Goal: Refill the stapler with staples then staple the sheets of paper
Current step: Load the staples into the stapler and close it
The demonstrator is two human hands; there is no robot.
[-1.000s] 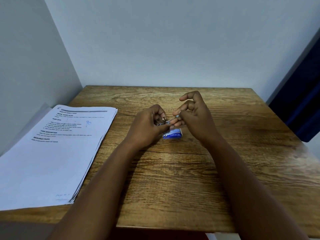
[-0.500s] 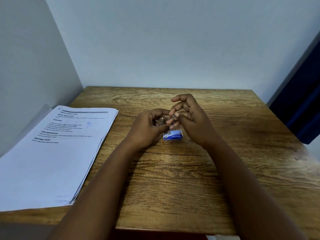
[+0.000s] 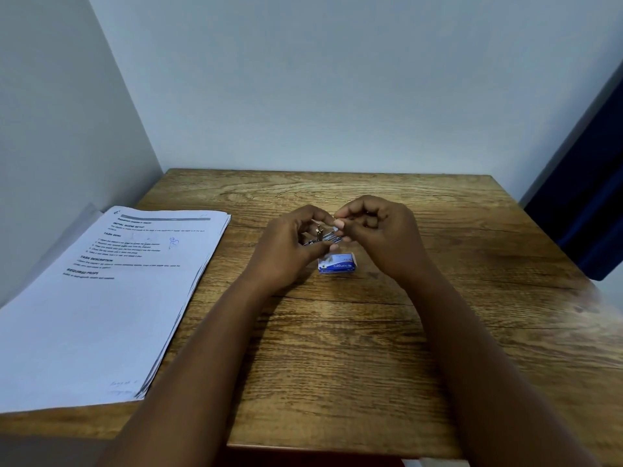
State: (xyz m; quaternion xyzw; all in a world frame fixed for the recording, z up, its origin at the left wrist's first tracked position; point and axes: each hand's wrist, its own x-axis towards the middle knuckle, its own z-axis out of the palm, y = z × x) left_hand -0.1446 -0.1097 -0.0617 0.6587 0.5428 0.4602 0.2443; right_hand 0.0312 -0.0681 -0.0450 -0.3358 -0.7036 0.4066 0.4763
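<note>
Near the middle of the frame, just above centre: left hand (image 3: 286, 246) curled around a small metal stapler (image 3: 320, 235), fingers wrapped over the top and thumb tucked under, the stapler lifted clear of the wooden worktop (image 3: 371, 365). Only silver parts of it showing between the fingers, so whether its tray stands open is hard to say. Touching it from the right: right hand (image 3: 377, 230), fingers bent inward, thumb and forefinger pinched together on something small and pale at the stapler's near end, perhaps a strip of staples, though too small and blurred to be sure. Both forearms running down to the lower edge of the frame, the left from lower left, the right from lower right.

Directly below the two hands, lying flat on the worktop: a small blue and white staple box (image 3: 336, 266), printed label facing up, partly shaded by the left hand and apart from both hands.

At the left of the frame: a stack of sheets of paper (image 3: 111, 298), white, printed with headings and short lines of text, a blue pen mark near its upper right part. Stack lying flat, its left portion overhanging the worktop's left edge, well apart from the hands and the box.

Behind the worktop: pale wall (image 3: 337, 96) filling the upper frame. At the right edge: a dark blue curtain (image 3: 593, 197).
</note>
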